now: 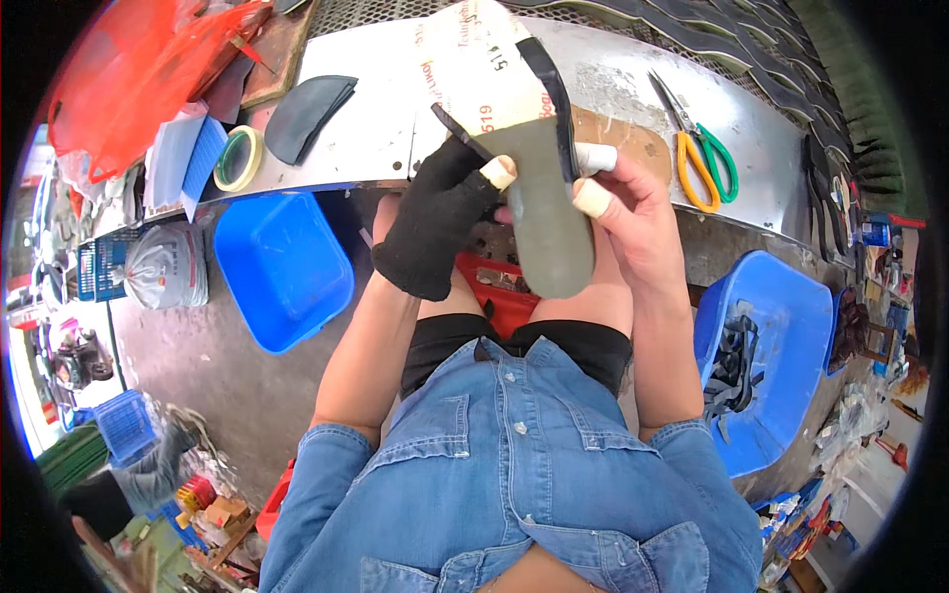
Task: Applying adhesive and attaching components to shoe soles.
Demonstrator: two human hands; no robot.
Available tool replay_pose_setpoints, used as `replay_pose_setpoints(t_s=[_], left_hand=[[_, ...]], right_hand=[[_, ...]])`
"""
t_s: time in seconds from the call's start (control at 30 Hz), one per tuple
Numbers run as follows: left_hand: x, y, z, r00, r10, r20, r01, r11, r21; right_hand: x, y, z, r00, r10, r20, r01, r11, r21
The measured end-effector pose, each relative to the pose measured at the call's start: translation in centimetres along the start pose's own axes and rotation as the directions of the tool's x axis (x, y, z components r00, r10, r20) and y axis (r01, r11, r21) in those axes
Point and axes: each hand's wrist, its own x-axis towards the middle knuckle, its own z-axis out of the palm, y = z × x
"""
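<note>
While the near edge of the metal tabletop (390, 104) is faced, an olive sole-shaped piece (556, 222) is held up between both hands, above the lap and in front of that edge, its rounded end pointed toward the body. By the left hand (435, 217), dressed in a black glove with the thumb tip wrapped in pale tape, the piece is gripped along its left edge. By the bare right hand (638, 212), taped at the thumb and at one finger, it is pinched along the opposite edge, where a black strip (560, 114) is also seen. Beyond the olive part, a cream printed sheet (465, 64) is seen; whether the two are joined cannot be told. Farther right, scissors (686, 121) with one yellow and one green handle are laid on the tabletop, and a brown flat piece (643, 148) is partly covered by the right hand. To the left, a dark folded piece (304, 117), a tape roll (255, 163) and a blue sheet (202, 158) are set out near a red plastic bag (138, 79). Below, a blue bin (282, 267) is placed on the left, and black straps (732, 366) are held in a larger blue tub (786, 385) on the right.
</note>
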Motion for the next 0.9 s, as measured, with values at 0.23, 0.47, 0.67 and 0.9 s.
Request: replay_pose_setpoints(t_s=[0.23, 0.47, 0.67, 0.9], left_hand=[[0.4, -2.2, -2.2, 0.984, 0.076, 0.163, -0.009, 0.926, -0.376], [0.9, -2.3, -2.6, 0.935, 0.072, 0.347, 0.036, 0.955, -0.295], [1.1, 0.8, 1.0, 0.998, 0.003, -0.063, -0.004, 1.0, -0.016], [-1.5, -0.3, 3.1, 0.954, 0.285, 0.095, -0.287, 0.958, 0.008]], right_hand=[[-1.1, -0.7, -0.3, 0.958, 0.07, 0.279, -0.06, 0.997, -0.046], [-0.1, -0.6, 0.3, 0.987, 0.135, 0.087, -0.131, 0.99, -0.055], [1.0, -0.2, 0.5, 0.999, -0.029, 0.031, 0.034, 0.988, -0.149], [1.3, 1.3, -0.8, 0.962, 0.145, 0.231, -0.267, 0.668, 0.694]])
